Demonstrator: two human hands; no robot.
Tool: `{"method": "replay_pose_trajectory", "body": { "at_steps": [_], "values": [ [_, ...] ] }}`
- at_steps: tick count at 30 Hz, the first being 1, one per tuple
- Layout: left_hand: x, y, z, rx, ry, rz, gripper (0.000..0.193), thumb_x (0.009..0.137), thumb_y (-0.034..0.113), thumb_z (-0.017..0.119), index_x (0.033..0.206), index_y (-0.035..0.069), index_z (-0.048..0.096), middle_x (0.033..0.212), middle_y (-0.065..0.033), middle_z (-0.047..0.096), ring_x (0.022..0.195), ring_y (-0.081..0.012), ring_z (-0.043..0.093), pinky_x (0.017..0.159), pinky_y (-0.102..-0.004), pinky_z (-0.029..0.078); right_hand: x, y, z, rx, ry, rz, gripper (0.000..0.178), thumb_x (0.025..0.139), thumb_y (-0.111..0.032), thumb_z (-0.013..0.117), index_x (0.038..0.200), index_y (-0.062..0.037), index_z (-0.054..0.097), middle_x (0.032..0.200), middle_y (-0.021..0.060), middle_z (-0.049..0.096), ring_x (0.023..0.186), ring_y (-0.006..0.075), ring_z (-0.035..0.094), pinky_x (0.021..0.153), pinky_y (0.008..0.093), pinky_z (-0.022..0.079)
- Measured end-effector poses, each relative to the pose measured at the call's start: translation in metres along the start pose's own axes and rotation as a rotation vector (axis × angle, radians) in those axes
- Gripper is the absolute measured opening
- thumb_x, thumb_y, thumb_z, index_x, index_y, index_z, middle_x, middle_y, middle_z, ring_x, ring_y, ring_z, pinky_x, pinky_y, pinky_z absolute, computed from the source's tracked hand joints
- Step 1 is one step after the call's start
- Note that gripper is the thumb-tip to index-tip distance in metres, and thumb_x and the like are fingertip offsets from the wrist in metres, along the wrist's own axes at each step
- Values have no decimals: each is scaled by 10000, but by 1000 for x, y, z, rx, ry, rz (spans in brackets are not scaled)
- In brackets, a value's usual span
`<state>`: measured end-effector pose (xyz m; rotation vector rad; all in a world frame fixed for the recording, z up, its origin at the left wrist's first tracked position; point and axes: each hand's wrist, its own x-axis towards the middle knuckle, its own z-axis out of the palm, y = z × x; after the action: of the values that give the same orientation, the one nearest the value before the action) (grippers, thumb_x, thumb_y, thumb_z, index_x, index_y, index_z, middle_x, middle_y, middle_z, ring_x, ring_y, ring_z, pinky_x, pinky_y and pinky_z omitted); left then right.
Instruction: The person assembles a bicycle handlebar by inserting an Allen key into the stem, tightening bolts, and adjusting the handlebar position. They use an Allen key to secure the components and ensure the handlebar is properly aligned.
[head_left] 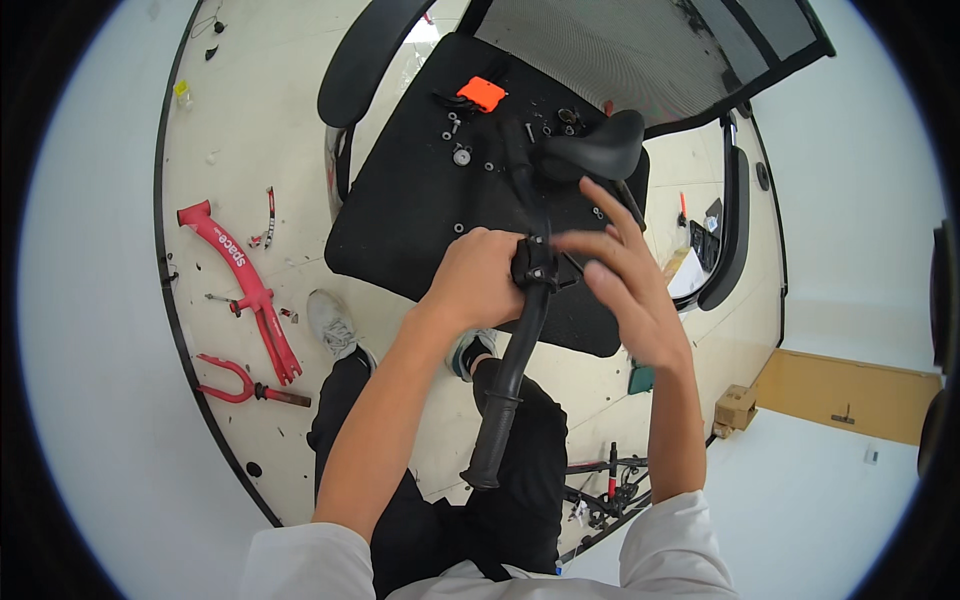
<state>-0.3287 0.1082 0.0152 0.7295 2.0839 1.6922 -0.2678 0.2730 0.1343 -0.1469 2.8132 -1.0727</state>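
Observation:
A black bicycle handlebar (517, 350) with a ribbed rubber grip at its near end reaches from over my lap to the chair seat. My left hand (475, 275) is closed around the black stem clamp (540, 262) at the bar's middle. To the right of the clamp, my right hand (632, 280) has its fingers spread and appears to hold nothing. A thin dark rod juts from the clamp toward that hand; its kind is unclear. Just beyond my right fingers lies a black bicycle saddle (595, 150).
The black office chair (385, 215) carries loose bolts, nuts and an orange piece (481, 94). On the floor at left lie a red bicycle frame (240, 265) and a red fork (235, 385). Dark bicycle parts (610, 490) are at lower right, a cardboard box (735, 408) farther right.

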Motion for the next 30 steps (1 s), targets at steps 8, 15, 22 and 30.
{"method": "replay_pose_trajectory", "body": {
  "at_steps": [8,15,22,30],
  "values": [
    [0,3,-2,2,5,-52,152,624,72,726,746,12,658,627,-164,615,621,-399,590,587,-404,474,-13,14,0,-27,109,163,364,942,-308,491,1103,-70,714,1535,194,375,1402,364,373,1138,510,260],
    [-1,0,-1,87,-16,4,153,631,114,726,748,38,664,631,-150,620,619,-386,596,618,-402,479,-37,20,-5,20,-1,0,329,930,-310,521,1047,-81,725,1488,189,438,1360,356,436,1112,501,302],
    [-3,2,-4,43,-19,-30,161,617,111,733,736,43,648,631,-154,617,635,-395,587,634,-408,475,-19,3,1,55,25,-14,356,935,-322,533,1094,-61,715,1498,177,428,1315,340,477,1104,484,313],
    [-3,8,-5,117,-42,-30,193,601,157,753,717,26,672,652,-171,658,656,-381,652,648,-425,531,-23,16,-3,1,151,172,297,924,-287,562,1017,-41,698,1404,182,515,1221,334,555,1043,425,390]
  ]
}}
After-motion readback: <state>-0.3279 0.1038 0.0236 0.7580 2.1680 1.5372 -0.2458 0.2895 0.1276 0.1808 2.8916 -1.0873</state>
